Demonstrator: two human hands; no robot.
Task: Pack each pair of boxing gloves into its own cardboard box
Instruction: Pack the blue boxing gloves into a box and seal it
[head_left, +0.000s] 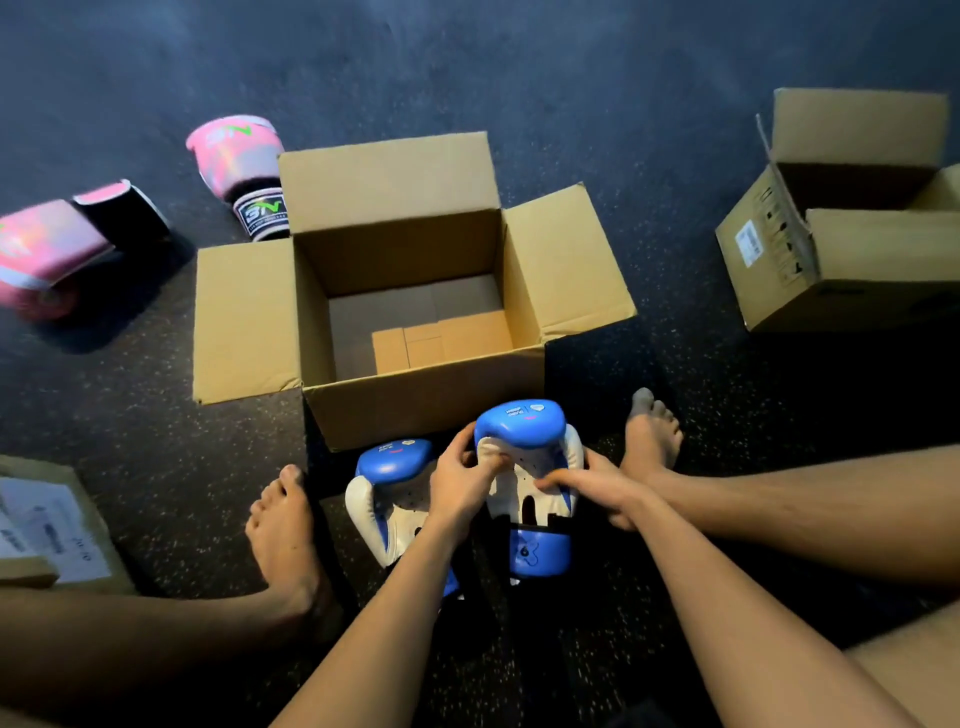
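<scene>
Left hand (461, 491) and right hand (597, 491) clamp curled fingers (496, 459) round one blue glove (519, 422), upright on the floor before the open box (415, 400). It is probably light, bulky and softly padded, so a grip across the palm suits it.

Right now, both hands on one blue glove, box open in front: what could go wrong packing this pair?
1. Left hand and right hand both grip the held blue glove; the second blue glove lies loose on the floor beside it and could get left behind.
2. The open box stands close ahead; a low lift may catch its near wall and shove it.
3. Cardboard pieces on the box bottom may stop the gloves sitting flat.
</scene>
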